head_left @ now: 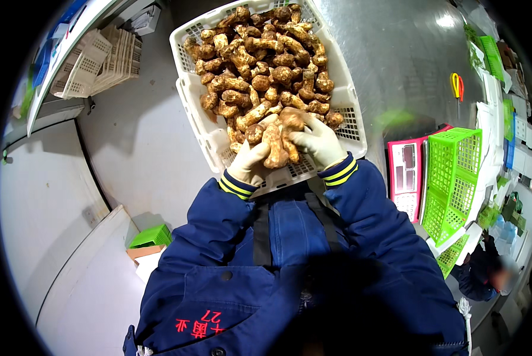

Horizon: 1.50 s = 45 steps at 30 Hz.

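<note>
Grey metal desk spreads along the right side, bearing scissors with yellow and orange-red handles, a red-edged scale and, just beside it, a bright green basket with mesh sides. Beyond these, near the right rim, a co-worker's dark sleeve shows at a distance. Over on the left, several white crates are stacked, and lower down a second, smaller green basket sits by a cardboard box. Directly before the person is a white perforated crate heaped with brown, thick-stemmed mushrooms. Both hands are in pale gloves and close together at its near end, gripping a small bunch of mushrooms between them: the left hand cups the bunch's left side, its fingers partly hidden, while the right hand pinches those on the right with thumb and fingers. Navy sleeves end in yellow-striped cuffs.
</note>
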### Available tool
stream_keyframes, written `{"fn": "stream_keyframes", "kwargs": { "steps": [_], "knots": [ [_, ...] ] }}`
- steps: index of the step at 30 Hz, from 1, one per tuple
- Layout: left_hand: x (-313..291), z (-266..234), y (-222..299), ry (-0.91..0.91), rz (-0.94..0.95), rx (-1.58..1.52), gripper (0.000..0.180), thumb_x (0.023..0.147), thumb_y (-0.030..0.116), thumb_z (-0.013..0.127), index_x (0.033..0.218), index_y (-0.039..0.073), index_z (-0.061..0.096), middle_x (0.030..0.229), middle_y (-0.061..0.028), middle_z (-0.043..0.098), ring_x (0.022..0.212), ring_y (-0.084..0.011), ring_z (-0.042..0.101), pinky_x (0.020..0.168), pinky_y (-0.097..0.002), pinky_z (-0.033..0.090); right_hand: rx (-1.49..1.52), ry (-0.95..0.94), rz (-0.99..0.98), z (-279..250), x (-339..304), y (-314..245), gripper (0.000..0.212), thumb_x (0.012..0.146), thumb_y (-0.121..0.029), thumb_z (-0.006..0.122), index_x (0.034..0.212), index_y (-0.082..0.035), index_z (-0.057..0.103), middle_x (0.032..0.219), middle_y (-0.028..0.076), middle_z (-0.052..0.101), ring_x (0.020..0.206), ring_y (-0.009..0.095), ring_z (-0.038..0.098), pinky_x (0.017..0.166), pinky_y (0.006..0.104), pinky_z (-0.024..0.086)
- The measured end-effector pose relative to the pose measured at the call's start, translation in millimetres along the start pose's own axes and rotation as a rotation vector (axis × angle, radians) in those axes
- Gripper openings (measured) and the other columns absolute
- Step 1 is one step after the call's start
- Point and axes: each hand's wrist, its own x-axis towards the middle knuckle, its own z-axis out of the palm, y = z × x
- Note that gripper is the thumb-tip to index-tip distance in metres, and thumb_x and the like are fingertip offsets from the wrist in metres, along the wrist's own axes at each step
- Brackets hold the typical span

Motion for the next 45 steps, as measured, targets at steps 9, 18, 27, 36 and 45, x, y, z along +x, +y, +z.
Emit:
{"fn": "stream_keyframes", "kwargs": {
  "steps": [9,18,27,36,45],
  "knots": [
    [-9.4,-21.7,0.1,-0.324,-0.111,-0.257,0.091,0.083,0.038,0.07,0.151,0.014,0.015,0.144,-0.0149,0.039,0.127,-0.0362,0.044,0.1,-0.0557,0.042,0.475,-0.068,0.046,-11.2,-15.6,-22.7,0.061,0.084,-0.005,0.068,0.138,-0.005,0.038,0.122,0.017,0.058,0.104,0.028,0.062,0.091,0.0402,0.053],
    [-7.2,-39.1,-13.4,-0.118,-0.122,-0.187,0.082,0.085,0.043,0.065,0.149,0.014,0.023,0.149,-0.01,0.035,0.139,-0.033,0.028,0.112,-0.0564,0.023,-0.296,0.237,-0.191,9.3,-31.3,2.0,0.079,0.081,-0.006,0.07,0.144,0.004,0.023,0.119,0.013,0.056,0.104,0.016,0.056,0.091,0.0264,0.047],
    [-11.3,-48.0,-20.6,-0.246,0.018,-0.144,0.083,0.086,0.054,0.058,0.151,0.021,0.018,0.151,-0.0113,0.029,0.135,-0.0385,0.033,0.102,-0.06,0.036,-0.774,0.253,-0.255,-1.4,-50.7,-23.6,0.039,0.086,-0.019,0.058,0.121,-0.001,0.056,0.097,0.017,0.067,0.099,0.032,0.062,0.086,0.037,0.049],
    [-28.3,-47.6,25.0,-0.178,0.168,-0.164,0.091,0.079,0.063,0.061,0.15,0.025,0.019,0.15,-0.0098,0.028,0.132,-0.0435,0.034,0.092,-0.0639,0.044,-1.843,0.213,-0.018,-43.2,42.6,6.3,0.031,0.077,-0.028,0.07,0.096,-0.005,0.062,0.091,0.015,0.066,0.088,0.033,0.065,0.077,0.0434,0.052],
    [-43.3,-62.0,47.5,-0.017,0.22,-0.19,0.092,0.08,0.062,0.062,0.151,0.024,0.016,0.15,-0.013,0.029,0.135,-0.0407,0.033,0.103,-0.0599,0.037,-0.619,-0.034,0.56,-52.8,-1.8,-30.3,0.032,0.084,-0.022,0.072,0.106,0.001,0.066,0.099,0.014,0.069,0.085,0.015,0.066,0.077,0.0234,0.052]
  ]
}}
